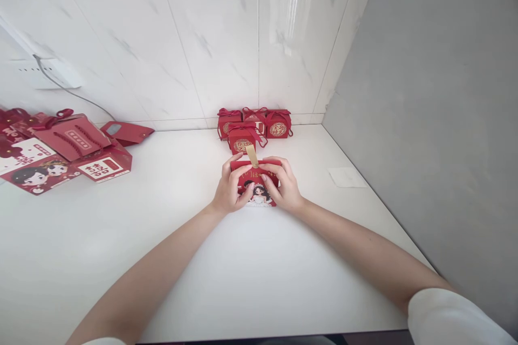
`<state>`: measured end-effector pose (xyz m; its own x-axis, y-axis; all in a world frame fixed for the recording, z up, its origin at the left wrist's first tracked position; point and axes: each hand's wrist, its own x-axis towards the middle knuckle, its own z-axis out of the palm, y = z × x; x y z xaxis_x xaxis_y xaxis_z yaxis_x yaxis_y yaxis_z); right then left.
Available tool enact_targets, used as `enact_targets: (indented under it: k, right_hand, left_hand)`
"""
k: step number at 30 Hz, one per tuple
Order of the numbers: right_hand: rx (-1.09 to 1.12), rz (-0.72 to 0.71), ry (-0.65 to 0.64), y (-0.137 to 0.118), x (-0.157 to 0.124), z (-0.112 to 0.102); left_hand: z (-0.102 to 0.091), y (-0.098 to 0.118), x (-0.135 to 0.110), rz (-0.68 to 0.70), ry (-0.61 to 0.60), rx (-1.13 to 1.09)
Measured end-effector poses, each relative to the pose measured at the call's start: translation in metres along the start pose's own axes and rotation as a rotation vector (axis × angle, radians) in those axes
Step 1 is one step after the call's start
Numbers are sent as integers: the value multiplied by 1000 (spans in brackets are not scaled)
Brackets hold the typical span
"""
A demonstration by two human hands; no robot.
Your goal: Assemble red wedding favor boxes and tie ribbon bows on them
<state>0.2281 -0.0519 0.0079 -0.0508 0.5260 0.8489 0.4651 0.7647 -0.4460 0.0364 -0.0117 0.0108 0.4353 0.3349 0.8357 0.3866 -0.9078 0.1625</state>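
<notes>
A small red gift box (257,187) with a cartoon couple printed on its front stands on the white table (243,280) at the centre. My left hand (231,187) grips its left side with curled fingers. My right hand (283,186) grips its right side, fingers over the top edge. A tan paper strip (252,155) sticks up from the box top between my hands.
Several finished small red boxes with ribbon handles (254,125) stand against the tiled wall behind. A pile of flat red box blanks (60,152) lies at the left. A white paper scrap (347,177) lies at the right, near a grey wall (437,135). A cable hangs from a wall socket (56,76).
</notes>
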Motion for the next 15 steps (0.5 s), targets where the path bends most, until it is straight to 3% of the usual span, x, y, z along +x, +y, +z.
enact_targets:
  k: [15]
  right_hand:
    - [-7, -11, -31, 5, -1, 0]
  left_hand:
    - [1, 0, 1, 10, 13, 14]
